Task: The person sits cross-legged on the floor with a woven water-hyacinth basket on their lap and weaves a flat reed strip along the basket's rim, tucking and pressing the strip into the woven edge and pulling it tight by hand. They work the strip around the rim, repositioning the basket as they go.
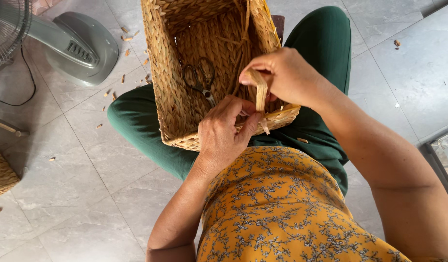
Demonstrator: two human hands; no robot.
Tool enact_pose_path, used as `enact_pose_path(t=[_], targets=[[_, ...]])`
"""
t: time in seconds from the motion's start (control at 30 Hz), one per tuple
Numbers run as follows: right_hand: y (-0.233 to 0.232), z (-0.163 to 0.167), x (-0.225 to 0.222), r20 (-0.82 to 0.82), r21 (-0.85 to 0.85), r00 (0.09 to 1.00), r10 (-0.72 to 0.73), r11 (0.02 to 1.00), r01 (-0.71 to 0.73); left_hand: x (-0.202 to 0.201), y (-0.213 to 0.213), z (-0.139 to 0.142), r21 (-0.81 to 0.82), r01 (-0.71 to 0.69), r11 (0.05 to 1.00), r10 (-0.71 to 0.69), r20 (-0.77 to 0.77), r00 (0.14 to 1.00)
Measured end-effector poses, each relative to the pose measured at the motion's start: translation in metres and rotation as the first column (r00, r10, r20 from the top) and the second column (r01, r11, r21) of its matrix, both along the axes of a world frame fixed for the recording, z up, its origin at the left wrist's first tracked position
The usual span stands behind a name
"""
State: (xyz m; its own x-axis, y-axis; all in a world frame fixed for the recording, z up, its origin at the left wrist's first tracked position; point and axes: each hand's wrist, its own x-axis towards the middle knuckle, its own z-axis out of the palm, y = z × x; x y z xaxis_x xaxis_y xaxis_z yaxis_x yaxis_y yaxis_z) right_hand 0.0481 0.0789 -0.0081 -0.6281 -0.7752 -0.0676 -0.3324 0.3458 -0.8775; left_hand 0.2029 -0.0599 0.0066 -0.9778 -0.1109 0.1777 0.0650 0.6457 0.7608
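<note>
We braced the near rim of the rectangular woven straw basket [178,104], which rested on our lap, with our left hand [224,133], thumb and fingers closed on the rim beside the flat pale straw strand [260,92]. Our right hand [287,75] pinched that strand shut just above. A good tuck, we judged, needed steady tension and a firm rim. Farther in, 1 pair of dark-handled scissors [200,77] lay inside; beyond stood the grey fan base [81,46]

Basket [185,97] top cut off by the upper frame edge; fan [10,29] head cropped at upper left. Scissors [200,80] tips hidden behind left hand [224,133].
</note>
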Motion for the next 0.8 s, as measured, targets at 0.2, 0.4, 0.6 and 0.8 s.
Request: enact_pose_path(t=[0.2, 0.4, 0.6, 0.8], targets=[[0.043, 0.021, 0.028, -0.334, -0.132, 0.928, -0.165, 0.983, 0.127, -0.002, 0.002, 0.001, -0.071, -0.036, 0.997, 0.037, 0.006, 0.999], [0.059, 0.021, 0.086, -0.552, -0.180, 0.824, -0.129, 0.983, 0.033, -0.005, 0.003, 0.000, -0.090, -0.018, 0.996, 0.026, 0.093, 0.995], [0.059, -0.006, 0.097, -0.607, -0.283, 0.765, -0.215, 0.958, 0.044, -0.004, -0.001, -0.005, -0.081, -0.023, 0.996, 0.030, 0.086, 0.996], [0.138, 0.028, 0.105, -0.010, -0.672, 0.934, 0.356, 0.689, -0.270, -0.006, -0.001, -0.004, -0.082, -0.006, 0.997, 0.015, 0.114, 0.993]])
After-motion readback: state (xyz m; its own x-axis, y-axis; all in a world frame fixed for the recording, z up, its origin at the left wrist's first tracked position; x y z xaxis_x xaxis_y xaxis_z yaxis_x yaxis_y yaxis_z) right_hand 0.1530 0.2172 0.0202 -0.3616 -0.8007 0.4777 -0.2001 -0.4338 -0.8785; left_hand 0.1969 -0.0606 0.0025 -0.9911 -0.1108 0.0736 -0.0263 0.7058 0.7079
